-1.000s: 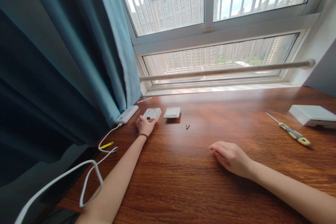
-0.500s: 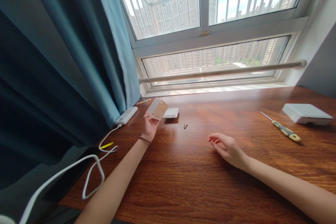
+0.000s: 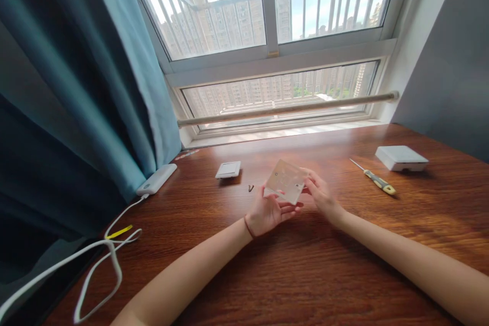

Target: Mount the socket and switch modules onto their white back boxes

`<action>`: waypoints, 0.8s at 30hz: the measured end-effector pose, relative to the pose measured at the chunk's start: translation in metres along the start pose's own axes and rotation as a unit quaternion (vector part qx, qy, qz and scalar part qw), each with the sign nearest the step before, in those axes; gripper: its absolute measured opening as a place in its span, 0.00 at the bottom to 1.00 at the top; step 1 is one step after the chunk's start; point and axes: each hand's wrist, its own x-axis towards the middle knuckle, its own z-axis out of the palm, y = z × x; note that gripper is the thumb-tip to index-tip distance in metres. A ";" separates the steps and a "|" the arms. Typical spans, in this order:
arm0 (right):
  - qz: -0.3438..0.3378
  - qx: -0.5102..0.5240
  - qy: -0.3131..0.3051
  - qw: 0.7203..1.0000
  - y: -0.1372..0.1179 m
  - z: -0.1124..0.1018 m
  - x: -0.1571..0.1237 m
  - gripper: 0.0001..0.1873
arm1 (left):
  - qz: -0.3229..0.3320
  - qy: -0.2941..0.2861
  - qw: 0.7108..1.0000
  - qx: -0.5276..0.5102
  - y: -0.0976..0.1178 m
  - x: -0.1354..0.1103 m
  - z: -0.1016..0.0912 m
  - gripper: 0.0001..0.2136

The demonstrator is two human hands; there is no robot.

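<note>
Both my hands hold a square white switch plate (image 3: 286, 181) above the middle of the wooden table (image 3: 267, 275). My left hand (image 3: 267, 212) supports it from below, fingers curled under its near edge. My right hand (image 3: 320, 193) grips its right side. Its back face with small holes tilts towards me. A second white switch part (image 3: 228, 169) lies flat on the table farther back on the left. Two small dark screws (image 3: 250, 188) lie just left of my left hand.
A yellow-handled screwdriver (image 3: 374, 179) and a white flat box (image 3: 401, 157) lie at the right. A white power bank (image 3: 157, 179) with a white cable (image 3: 97, 260) sits at the left by the blue curtain (image 3: 76, 86). The window is behind the table.
My left hand lifted the switch plate from the back left and carried it to the middle. My right hand rose off the table and took hold of its right side. The view shifted left.
</note>
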 end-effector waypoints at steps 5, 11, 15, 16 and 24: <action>0.055 -0.017 0.014 0.998 0.009 -0.016 0.013 0.20 | 0.106 0.082 0.971 0.199 -0.001 0.003 -0.020 0.25; 0.094 -0.056 0.020 0.994 0.020 -0.018 0.015 0.15 | 0.260 0.101 0.816 0.506 -0.001 -0.001 -0.032 0.42; 0.092 -0.106 0.028 0.990 0.021 -0.016 0.013 0.13 | 0.270 0.098 0.797 0.531 -0.004 0.000 -0.032 0.39; 0.084 -0.123 0.029 0.988 0.020 -0.016 0.013 0.13 | 0.278 0.104 0.790 0.536 -0.005 0.000 -0.031 0.38; 0.017 -0.268 0.047 0.962 0.006 -0.020 0.007 0.14 | 0.300 0.107 0.737 0.596 -0.008 -0.002 -0.022 0.35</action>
